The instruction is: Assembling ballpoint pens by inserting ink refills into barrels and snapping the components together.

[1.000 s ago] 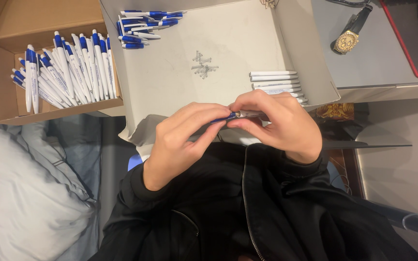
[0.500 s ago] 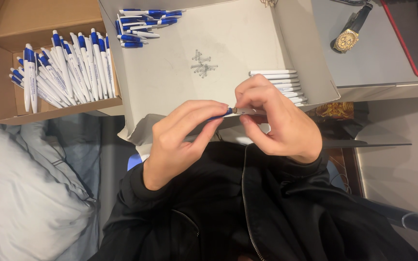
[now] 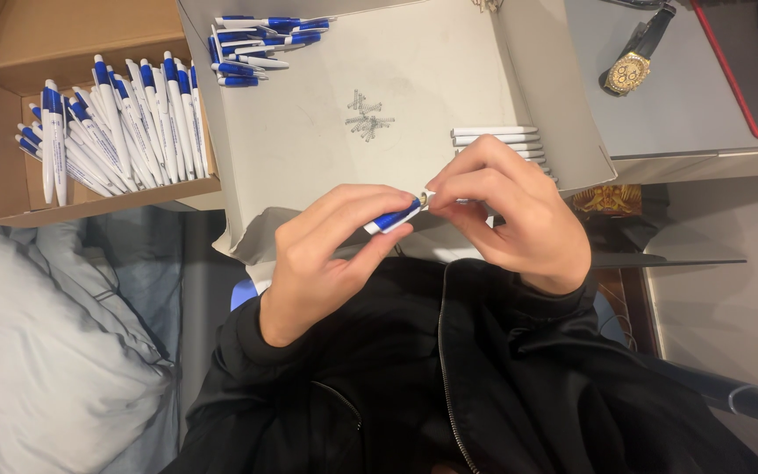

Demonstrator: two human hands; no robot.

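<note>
since the earlier frames the two hands have drawn a little apart, so the blue and white pen part (image 3: pixel 394 216) now shows clearly between them, just below the front edge of the grey tray (image 3: pixel 309 149). the left hand (image 3: pixel 331 250) is grasping this pen part, with its thumb under it and its fingers curled over it, and the part is tilted with its upper end toward the right hand (image 3: pixel 506 211). the right hand pinches something small at that upper end with thumb and forefinger; it is perhaps a thin white piece, but the fingers hide most of it and i cannot tell for sure. on the tray, a small heap of metal springs (image 3: pixel 368 116) lies near the middle, a group of finished blue and white pens (image 3: pixel 261 39) lies in the far left corner, and a stack of white pen barrels (image 3: pixel 495 139) lies at the right side, just behind the right hand. left of the tray stands a brown cardboard box (image 3: pixel 2 149) with many more pens (image 3: pixel 111 123). right of the tray, a gold wristwatch (image 3: pixel 629 70) rests on the grey table (image 3: pixel 686 123).
</note>
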